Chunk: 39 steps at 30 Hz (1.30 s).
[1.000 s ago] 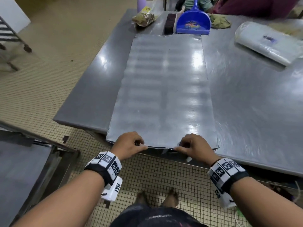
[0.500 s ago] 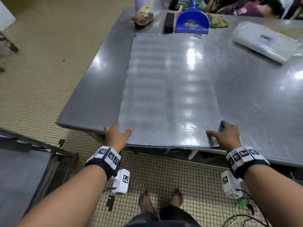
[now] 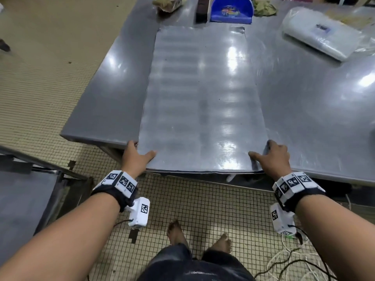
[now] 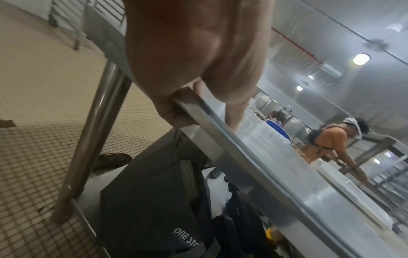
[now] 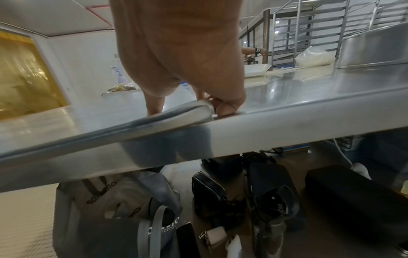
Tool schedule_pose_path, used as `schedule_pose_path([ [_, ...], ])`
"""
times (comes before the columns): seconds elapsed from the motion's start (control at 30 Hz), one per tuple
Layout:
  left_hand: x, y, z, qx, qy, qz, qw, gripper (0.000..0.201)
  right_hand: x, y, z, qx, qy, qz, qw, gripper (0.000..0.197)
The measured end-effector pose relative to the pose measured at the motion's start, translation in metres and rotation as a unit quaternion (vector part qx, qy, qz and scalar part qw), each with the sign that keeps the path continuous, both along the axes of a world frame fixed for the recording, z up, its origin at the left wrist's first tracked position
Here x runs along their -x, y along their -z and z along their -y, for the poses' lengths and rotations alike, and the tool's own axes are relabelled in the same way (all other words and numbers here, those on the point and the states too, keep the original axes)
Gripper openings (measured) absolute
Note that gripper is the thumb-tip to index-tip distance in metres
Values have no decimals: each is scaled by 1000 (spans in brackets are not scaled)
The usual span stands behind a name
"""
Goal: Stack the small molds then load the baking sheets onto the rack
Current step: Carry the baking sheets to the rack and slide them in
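A long flat metal baking sheet [image 3: 200, 102] lies lengthwise on the steel table [image 3: 304, 110], its near end at the table's front edge. My left hand [image 3: 138, 154] grips the near left corner, thumb on top and fingers curled under the rim, as the left wrist view shows on the baking sheet [image 4: 220, 148]. My right hand [image 3: 272, 156] grips the near right corner, thumb on top; in the right wrist view its fingers pinch the lifted corner of the baking sheet [image 5: 189, 113].
At the table's far end sit a blue dustpan [image 3: 231, 10], a dark brush [image 3: 202, 9], a food bag [image 3: 167, 4] and a rag [image 3: 263, 8]. A plastic-wrapped package [image 3: 322, 31] lies far right. Another metal surface [image 3: 22, 203] stands low left. Bags [image 5: 220, 200] lie under the table.
Both hands slid apart from the middle of the sheet's near edge to its two near corners and took hold there. The head view has tipped closer over the table.
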<state>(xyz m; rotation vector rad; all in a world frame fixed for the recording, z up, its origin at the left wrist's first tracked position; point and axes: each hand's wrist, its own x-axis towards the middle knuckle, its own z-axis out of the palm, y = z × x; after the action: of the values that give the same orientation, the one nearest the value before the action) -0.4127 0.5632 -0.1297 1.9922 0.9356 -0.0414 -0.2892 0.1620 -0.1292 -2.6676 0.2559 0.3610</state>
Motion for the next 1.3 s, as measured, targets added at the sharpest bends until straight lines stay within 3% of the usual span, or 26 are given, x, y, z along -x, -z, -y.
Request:
schedule_pose_path([
  [0.2, 22, 4, 29, 60, -38, 1, 998, 76, 23, 3, 35, -22, -4, 8, 1000, 80],
  [0.47, 58, 5, 72, 72, -34, 0, 997, 54, 48, -4, 84, -110, -7, -13, 994, 94],
  [0.6, 83, 7, 79, 127, -6, -8, 992, 50, 61, -2, 114, -249, 16, -147, 957, 87],
  [0.67, 91, 6, 78, 157, -4, -13, 988, 51, 63, -2, 122, -300, -12, -187, 935, 68],
  [0.73, 94, 4, 76, 165, 2, -13, 986, 50, 57, -1, 121, -268, -26, -160, 950, 62],
  [0.87, 83, 1, 73, 95, 9, -26, 995, 43, 34, 14, 110, -196, 15, -149, 969, 89],
  [0.97, 69, 2, 72, 43, 13, -33, 998, 46, 43, 7, 100, -151, 15, -111, 982, 66],
  [1.03, 63, 5, 68, 43, 7, -21, 999, 50, 57, -4, 89, -204, 31, -114, 972, 56],
  [1.17, 62, 12, 51, 63, 16, -5, 998, 45, 76, -27, 60, -349, 98, -123, 924, 12],
  [1.3, 58, 15, 33, 82, 42, -6, 996, 46, 78, -22, 51, -295, 83, -70, 949, 11],
])
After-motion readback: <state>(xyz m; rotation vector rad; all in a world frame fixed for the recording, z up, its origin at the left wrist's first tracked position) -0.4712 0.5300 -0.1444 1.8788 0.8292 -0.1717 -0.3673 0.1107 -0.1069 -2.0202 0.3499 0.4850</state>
